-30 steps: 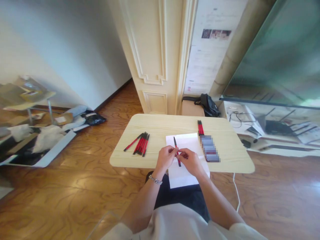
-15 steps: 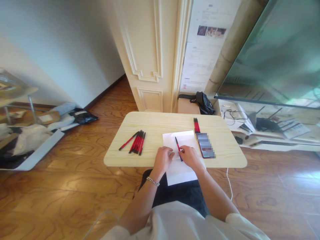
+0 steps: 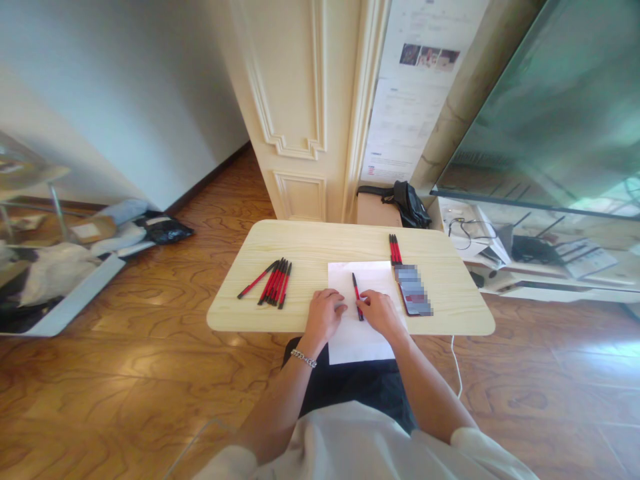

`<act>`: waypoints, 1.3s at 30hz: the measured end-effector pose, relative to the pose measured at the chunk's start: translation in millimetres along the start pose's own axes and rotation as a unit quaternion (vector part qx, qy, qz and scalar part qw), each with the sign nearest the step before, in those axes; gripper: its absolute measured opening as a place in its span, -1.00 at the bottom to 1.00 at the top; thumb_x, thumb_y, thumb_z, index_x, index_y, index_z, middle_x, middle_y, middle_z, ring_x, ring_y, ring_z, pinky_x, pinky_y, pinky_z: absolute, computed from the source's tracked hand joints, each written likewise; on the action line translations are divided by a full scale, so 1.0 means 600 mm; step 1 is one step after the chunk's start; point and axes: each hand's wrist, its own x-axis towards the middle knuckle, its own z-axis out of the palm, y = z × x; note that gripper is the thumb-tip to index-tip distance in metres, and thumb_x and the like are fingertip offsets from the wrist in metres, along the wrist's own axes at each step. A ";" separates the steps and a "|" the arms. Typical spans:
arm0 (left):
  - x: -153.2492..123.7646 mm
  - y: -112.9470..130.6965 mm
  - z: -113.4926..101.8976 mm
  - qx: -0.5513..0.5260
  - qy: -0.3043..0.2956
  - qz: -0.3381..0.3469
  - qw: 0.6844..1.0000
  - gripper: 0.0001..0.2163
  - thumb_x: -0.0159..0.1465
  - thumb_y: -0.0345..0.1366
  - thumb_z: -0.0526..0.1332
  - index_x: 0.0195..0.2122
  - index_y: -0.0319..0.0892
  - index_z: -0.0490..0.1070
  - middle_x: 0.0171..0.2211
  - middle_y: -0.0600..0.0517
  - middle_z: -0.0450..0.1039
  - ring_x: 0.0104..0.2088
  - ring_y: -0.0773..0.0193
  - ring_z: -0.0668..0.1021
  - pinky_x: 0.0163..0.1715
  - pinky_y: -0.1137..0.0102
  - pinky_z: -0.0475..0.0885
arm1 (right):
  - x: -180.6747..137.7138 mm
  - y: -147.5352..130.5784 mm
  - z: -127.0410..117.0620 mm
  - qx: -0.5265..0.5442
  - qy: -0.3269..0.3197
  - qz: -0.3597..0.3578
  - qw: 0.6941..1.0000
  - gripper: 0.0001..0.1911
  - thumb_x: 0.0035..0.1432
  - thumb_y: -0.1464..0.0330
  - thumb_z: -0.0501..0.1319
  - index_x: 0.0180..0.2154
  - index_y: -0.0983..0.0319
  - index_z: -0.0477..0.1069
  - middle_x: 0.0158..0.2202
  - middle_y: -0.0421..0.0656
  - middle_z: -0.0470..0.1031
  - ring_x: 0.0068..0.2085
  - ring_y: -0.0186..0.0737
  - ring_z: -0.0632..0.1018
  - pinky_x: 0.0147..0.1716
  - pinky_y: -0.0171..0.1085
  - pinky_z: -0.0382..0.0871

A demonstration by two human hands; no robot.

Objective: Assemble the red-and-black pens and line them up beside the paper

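Note:
A red-and-black pen [image 3: 355, 285] lies over a white sheet of paper [image 3: 367, 343], its black tip pointing away from me. My right hand [image 3: 381, 311] has thumb and fingertips on the pen's middle, from the right side. Over the paper's left edge rests my left hand [image 3: 324, 312], fingers loosely curved and apart, with nothing seen in it. The paper's near end hangs past the table edge above my lap. To the left lie several red-and-black pens [image 3: 273, 283] in a loose bunch.
The pale wooden table [image 3: 230, 313] has rounded corners. A phone [image 3: 413, 290] lies right of the paper, with a few more pens [image 3: 395, 249] just beyond it. Behind stand a box with a black bag [image 3: 410, 203] and a large screen [image 3: 550, 120].
The paper has turned slightly and now lies straighter, its near end drawn a little to the left. Both hands stay almost in place, the right still at the pen.

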 end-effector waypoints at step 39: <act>-0.015 0.085 0.003 -0.441 -0.053 -0.151 0.883 -0.59 0.26 0.05 0.06 -0.26 -0.22 0.46 -0.35 -0.08 0.53 -0.41 0.27 0.55 -0.43 0.40 0.44 | 0.038 -0.009 -0.017 0.458 -0.063 -0.048 0.885 -0.66 0.07 0.11 0.19 -0.30 0.27 0.47 -0.41 -0.16 0.49 -0.41 -0.32 0.46 -0.40 -0.36 0.29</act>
